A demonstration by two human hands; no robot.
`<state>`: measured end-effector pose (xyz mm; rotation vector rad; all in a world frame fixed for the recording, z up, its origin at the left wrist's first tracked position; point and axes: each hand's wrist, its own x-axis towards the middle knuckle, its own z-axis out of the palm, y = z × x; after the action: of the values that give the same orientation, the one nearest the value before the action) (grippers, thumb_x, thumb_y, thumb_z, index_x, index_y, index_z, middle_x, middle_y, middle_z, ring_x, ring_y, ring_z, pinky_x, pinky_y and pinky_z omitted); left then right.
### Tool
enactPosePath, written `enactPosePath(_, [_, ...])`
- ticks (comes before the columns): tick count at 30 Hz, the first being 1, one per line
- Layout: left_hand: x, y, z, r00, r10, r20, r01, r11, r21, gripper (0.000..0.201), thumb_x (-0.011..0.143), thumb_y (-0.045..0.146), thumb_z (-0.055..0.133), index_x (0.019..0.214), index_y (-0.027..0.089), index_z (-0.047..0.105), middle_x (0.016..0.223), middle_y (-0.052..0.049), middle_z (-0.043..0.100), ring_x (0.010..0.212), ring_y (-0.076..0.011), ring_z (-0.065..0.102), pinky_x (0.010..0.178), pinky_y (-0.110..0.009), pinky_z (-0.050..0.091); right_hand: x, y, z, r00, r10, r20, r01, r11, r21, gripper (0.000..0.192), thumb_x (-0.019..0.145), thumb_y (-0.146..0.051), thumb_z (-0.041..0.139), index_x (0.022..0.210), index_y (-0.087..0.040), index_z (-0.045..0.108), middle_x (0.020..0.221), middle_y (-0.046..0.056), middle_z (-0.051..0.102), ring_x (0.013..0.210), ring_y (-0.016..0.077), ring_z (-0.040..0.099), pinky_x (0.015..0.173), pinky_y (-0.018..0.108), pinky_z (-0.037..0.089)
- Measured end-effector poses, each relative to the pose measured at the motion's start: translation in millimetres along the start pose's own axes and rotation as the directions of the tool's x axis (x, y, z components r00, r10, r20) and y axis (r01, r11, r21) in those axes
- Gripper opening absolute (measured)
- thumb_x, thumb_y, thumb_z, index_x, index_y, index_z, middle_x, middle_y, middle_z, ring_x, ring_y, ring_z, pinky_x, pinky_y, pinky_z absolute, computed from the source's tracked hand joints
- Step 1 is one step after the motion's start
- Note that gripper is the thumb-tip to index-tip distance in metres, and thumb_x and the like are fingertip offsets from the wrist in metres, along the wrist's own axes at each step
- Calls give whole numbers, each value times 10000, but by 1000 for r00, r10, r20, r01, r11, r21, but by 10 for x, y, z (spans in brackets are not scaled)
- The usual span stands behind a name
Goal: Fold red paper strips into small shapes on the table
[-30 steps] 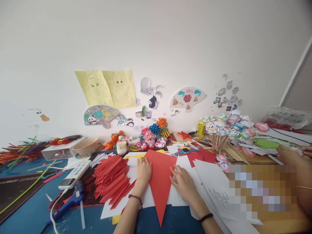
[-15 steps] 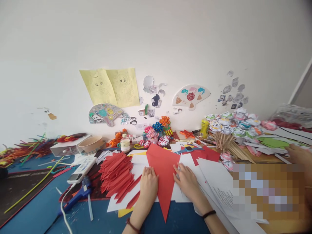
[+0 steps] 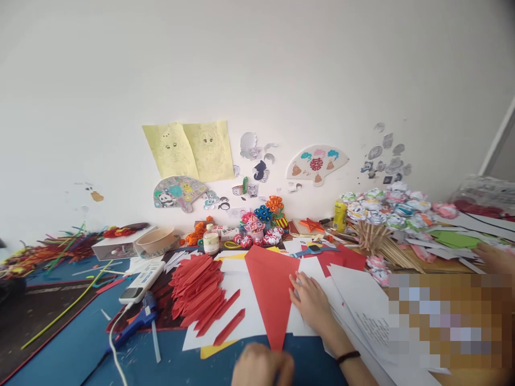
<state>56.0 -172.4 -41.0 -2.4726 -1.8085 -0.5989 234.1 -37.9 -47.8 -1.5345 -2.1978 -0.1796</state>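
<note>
Red paper triangle [image 3: 270,292] points lengthwise toward the person; right hand [image 3: 311,303] lies spread flat on its right edge; left hand [image 3: 262,367], blurred just by the tip, grip unclear.

We see a red paper triangle [image 3: 270,292] lying flat on white sheets at lower centre of the frame, broad edge toward the wall, its sharp point aimed at the bottom edge.

A pale wall [image 3: 257,64] hung with paper cutouts [image 3: 317,162] backs the blue-topped table [image 3: 72,343].
</note>
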Motion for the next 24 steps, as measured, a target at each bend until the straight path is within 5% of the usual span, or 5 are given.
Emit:
enactPosePath(5, [993, -260, -369, 887, -459, -41, 461, 887, 30, 338, 915, 329, 382, 807, 131, 634, 777, -148, 661, 754, -264, 637, 615, -301, 407, -31, 28, 26, 1000, -20, -19, 20, 1000, 9, 431, 908, -268, 377, 1311, -180, 502, 1357, 115, 492, 1284, 261, 392, 1049, 436, 302])
enactPosePath(10, [1443, -634, -156, 867, -498, -12, 493, 862, -116, 194, 789, 294, 562, 743, 110, 600, 753, -137, 646, 728, -263, 620, 588, -286, 382, -27, 54, 30, 999, -28, -34, 30, 998, 56, 483, 906, -322, 390, 1371, -197, 420, 1341, 102, 508, 1261, 264, 421, 1044, 434, 322])
enactPosePath(17, [1334, -769, -247, 950, -311, -2, 271, 831, -485, 361, 827, 435, 490, 583, 169, 474, 534, 41, 479, 503, -106, 462, 500, -195, 322, 11, 29, -78, 969, 132, -207, -65, 951, 304, 580, 907, -410, 417, 1428, -188, 290, 1418, 130, 388, 1304, 295, 348, 1038, 448, 345])
enactPosePath(20, [1250, -676, -432, 966, -255, -42, 180, 781, -598, 417, 859, 516, 425, 628, 171, 472, 555, 50, 429, 497, -92, 414, 490, -186, 327, 62, -15, -197, 915, 326, -237, -122, 785, 607, 575, 875, -460, 471, 1381, -210, 364, 1354, 123, 462, 1253, 296, 416, 1022, 462, 369])
enactPosePath(24, [1154, -494, -690, 978, -188, -88, 30, 547, -837, 386, 842, 507, 498, 726, 147, 574, 605, 30, 459, 514, -92, 390, 473, -191, 318, 138, -101, -378, 960, 274, 54, -117, 220, 968, 550, 858, -490, 506, 1316, -194, 435, 1234, 131, 578, 1081, 281, 587, 871, 434, 508])
